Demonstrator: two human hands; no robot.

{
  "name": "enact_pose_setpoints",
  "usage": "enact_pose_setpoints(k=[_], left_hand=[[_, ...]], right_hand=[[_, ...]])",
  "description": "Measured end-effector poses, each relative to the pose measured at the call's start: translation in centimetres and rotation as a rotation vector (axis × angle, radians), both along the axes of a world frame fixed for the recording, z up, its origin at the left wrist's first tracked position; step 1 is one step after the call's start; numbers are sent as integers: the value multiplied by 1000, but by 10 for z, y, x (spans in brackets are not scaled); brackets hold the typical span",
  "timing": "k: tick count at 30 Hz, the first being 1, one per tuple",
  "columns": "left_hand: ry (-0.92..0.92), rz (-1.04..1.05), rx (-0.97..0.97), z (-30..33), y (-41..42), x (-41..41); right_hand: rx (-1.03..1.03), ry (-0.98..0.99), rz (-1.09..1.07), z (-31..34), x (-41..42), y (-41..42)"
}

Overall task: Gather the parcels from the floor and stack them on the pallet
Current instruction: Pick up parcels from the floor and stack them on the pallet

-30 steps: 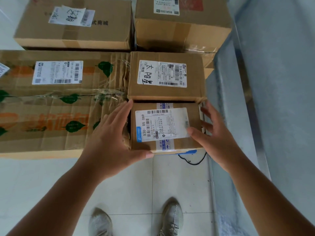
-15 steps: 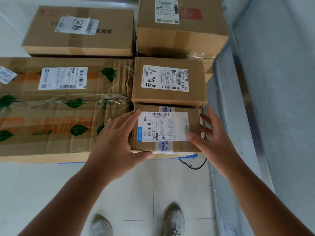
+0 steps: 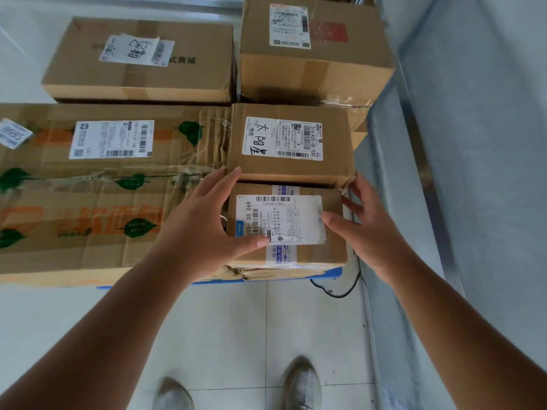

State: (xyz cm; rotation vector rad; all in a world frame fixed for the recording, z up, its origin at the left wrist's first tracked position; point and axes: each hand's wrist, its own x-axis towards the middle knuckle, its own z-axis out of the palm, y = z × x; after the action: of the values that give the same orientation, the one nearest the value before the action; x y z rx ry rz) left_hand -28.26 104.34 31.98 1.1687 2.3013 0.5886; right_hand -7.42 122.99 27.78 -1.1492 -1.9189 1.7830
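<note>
1. Change since the earlier views: the small parcel [image 3: 307, 229] sits squarer on the stack, and the left hand [image 3: 204, 220] has slid its thumb further onto the shipping label [image 3: 281, 218]; the right hand [image 3: 370, 229] has closed in on the right end.
2. Small parcel: brown carton at the near right corner of the blue pallet [image 3: 328, 273], resting on a flattened carton with crumpled tape [image 3: 266, 272]. Long axis runs left to right.
3. Left hand: fingers spread along the parcel's left end, thumb pressed flat on the label.
4. Right hand: fingers spread beside the right end, thumb tip on the label's right edge. Whether the fingers touch the carton cannot be told.
5. Key relation: the parcel lies between the two hands, both equally near; any final nudge goes away from the person, toward the medium carton [image 3: 291, 143] just behind it.
6. Surroundings: long carton with green leaf print [image 3: 88, 202] against the left hand's back; two large cartons [image 3: 142, 60] [image 3: 313, 45] at the far edge; black cable [image 3: 334, 290] on the tiled floor [image 3: 236, 335]; grey wall [image 3: 473, 173] close on the right, limiting elbow room.
</note>
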Motion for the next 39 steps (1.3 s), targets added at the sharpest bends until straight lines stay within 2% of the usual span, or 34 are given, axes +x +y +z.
enact_pose_setpoints(k=[4,9,13,18,23,29,34,39], left_hand=[[-17,3,34,-3,-4,0],[11,92,173,18,-15,0],[-13,133,286,57,-25,2],[-192,246,427,149,-44,9],[-171,227,540,267,-90,8],[-162,316,621,365,-169,11],[-59,397,727,413,-219,36],[-11,590,860,439,-264,75]], right_hand=[[-1,-5,-7,8,2,-4],[114,-2,-154,44,13,-8],[268,7,-11,99,11,-19],[321,21,94,204,-6,-56],[345,66,132,315,-9,-107],[333,220,197,409,0,-146],[408,294,390,459,-4,-149],[398,350,595,490,-20,-163]])
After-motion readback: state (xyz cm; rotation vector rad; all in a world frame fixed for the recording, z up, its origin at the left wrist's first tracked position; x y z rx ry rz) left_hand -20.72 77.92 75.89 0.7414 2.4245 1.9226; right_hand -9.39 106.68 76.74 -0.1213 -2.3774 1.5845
